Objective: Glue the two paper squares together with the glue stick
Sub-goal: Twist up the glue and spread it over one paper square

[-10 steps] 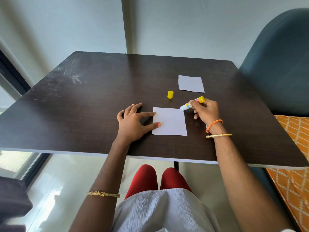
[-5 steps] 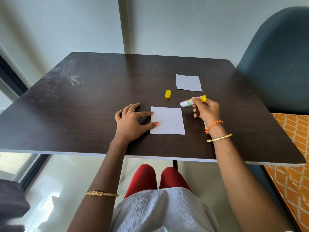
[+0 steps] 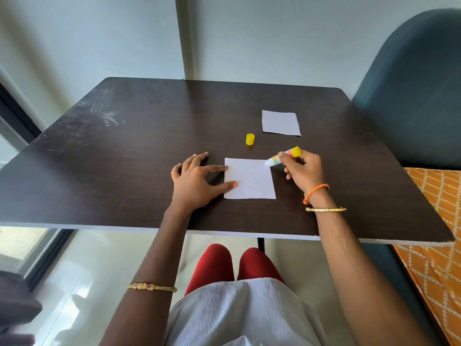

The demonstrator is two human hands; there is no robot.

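Note:
A white paper square lies flat on the dark table in front of me. My left hand rests spread on the table, its thumb and forefinger pressing the square's left edge. My right hand grips an uncapped glue stick with a yellow end, tilted so its white tip touches the square's top right corner. The yellow cap stands on the table behind the square. A second white paper square lies farther back to the right.
A dark teal padded chair back rises at the table's right side, with an orange patterned cushion below it. A wall stands just behind the table's far edge. My red-clad knees sit under the near edge.
The glue stick's tip lifted slightly off the near square's top right corner, then came back down onto it. My left hand has stayed pressed on the square's left edge.

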